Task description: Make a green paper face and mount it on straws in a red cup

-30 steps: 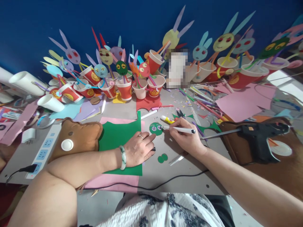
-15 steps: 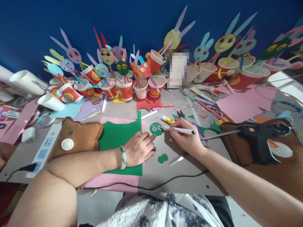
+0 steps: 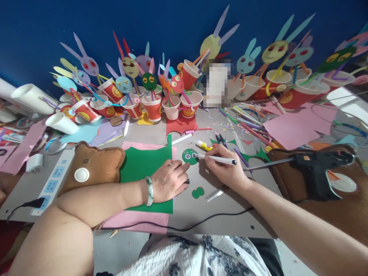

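Note:
My right hand (image 3: 227, 166) grips a white marker (image 3: 220, 158) in a writing hold. Its tip touches the right side of a green paper circle (image 3: 189, 152), which carries two pale eye shapes with dark drawn lines. My left hand (image 3: 169, 179), with a ring and a bangle, rests curled on the green sheet (image 3: 143, 163). A fingertip is against the circle's lower edge. Between the left fingers a small black cap (image 3: 188, 181) pokes out. Two small joined green paper discs (image 3: 198, 192) and tweezers (image 3: 215, 193) lie below the circle.
Rabbit-faced paper figures in red cups (image 3: 151, 109) line the back. A black glue gun (image 3: 314, 172) lies on a brown cushion at right. A power strip (image 3: 53, 184) and another brown cushion (image 3: 94, 165) are at left. A black cable (image 3: 184, 230) crosses the front; scissors (image 3: 220, 140) lie beyond.
The marker's tip has shifted very slightly on the right eye shape. My left hand remains in place at the circle.

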`<action>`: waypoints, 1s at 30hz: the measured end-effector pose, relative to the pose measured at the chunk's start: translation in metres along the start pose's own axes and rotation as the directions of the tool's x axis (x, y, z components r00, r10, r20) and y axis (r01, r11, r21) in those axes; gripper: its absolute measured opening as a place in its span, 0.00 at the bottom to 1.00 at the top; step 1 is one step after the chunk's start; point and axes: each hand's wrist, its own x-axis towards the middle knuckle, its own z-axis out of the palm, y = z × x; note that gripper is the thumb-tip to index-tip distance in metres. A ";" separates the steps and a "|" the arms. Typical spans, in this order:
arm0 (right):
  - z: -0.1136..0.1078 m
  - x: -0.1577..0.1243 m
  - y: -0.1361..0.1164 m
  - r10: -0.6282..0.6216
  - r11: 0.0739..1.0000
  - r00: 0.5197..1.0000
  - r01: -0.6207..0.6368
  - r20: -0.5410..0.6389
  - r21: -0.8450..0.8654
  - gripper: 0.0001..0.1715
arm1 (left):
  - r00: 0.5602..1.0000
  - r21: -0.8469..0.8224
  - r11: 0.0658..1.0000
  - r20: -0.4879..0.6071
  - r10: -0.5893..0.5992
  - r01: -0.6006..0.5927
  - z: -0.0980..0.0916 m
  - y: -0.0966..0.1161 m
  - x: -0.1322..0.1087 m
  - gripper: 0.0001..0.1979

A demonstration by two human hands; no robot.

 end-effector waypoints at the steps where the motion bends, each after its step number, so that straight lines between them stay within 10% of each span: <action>1: 0.000 0.000 -0.001 -0.007 1.000 1.000 0.007 0.015 0.009 0.04 | 1.000 0.001 1.000 0.004 -0.001 0.001 0.000 0.000 0.000 0.14; 30: -0.002 -0.003 0.004 -0.153 0.988 0.978 0.149 0.138 0.043 0.04 | 1.000 0.004 1.000 -0.009 0.011 -0.011 0.000 0.000 0.000 0.13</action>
